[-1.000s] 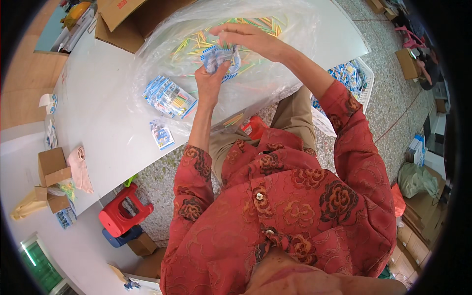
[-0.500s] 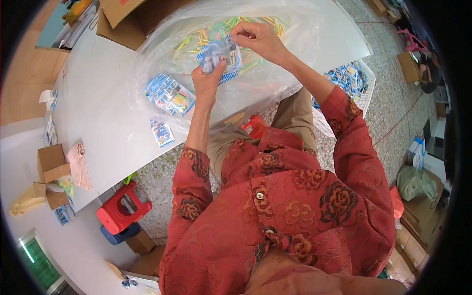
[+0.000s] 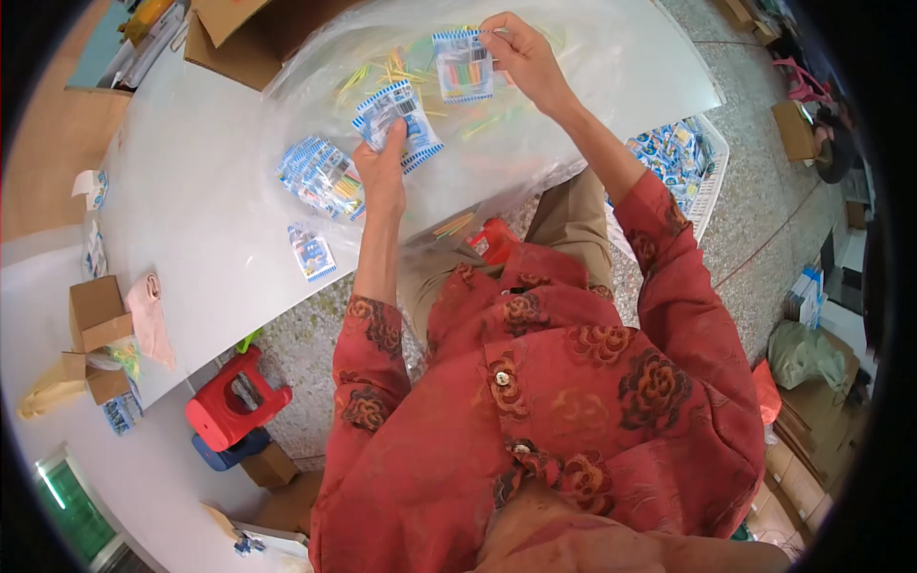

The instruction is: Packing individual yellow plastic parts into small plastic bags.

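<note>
The left hand has its fingers clamped on a held packet, blue and white with striped edges, the thumb pressed flat on the upper face; whether further packets lie beneath it cannot be told. The right hand has its fingers pinched together on the upper right corner of a raised packet, which hangs to the left of these fingers with its striped bands at top and bottom and coloured contents visible through the face. The two packets are apart, the raised one to the right of the left fingers and farther from the body. Loose coloured sticks, mostly yellow and green, lie beyond the left fingers, among clear plastic spread below both hands on the white bench. An overlapping packet pile is located just to the left of the left fingers. A single packet lies flat, nearer the body than that pile. A cardboard box is positioned beyond the left fingers and to their left. A white basket, filled with similar packets, is located well to the right of the right fingers, nearer the body, past the bench edge.
</note>
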Demonstrator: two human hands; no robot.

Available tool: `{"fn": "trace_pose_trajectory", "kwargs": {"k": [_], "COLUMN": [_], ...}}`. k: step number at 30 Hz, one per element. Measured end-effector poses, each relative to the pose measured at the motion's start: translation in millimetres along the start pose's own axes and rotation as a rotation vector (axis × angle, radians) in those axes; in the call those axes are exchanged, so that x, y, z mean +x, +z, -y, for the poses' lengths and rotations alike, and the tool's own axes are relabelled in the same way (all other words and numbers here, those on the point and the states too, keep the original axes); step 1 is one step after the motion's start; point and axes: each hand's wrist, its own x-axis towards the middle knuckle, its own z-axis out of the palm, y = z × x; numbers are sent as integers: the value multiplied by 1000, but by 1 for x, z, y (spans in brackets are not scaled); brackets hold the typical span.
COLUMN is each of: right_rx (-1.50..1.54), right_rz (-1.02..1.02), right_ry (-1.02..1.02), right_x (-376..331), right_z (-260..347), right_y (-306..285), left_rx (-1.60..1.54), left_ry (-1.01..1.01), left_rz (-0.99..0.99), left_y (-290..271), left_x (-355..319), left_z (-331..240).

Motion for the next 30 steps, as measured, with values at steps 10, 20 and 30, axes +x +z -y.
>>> {"fn": "trace_pose_trajectory", "kwargs": {"k": [10,20,30], "right_rx": [242,33,-1327], "right_rz": [191,318,118], "right_ry": [93,85,-89], "right_x": [-9,-4,40], "right_z": [4,-9,-63], "right_y": [17,5,-68], "left_rx": [89,382,284], "left_ry": [7,54,31], "left_rz": [297,185,157], "left_y": [11,-15,-16], "left_x": [-16,-39,-52], "left_z": [-10,0,4]}}
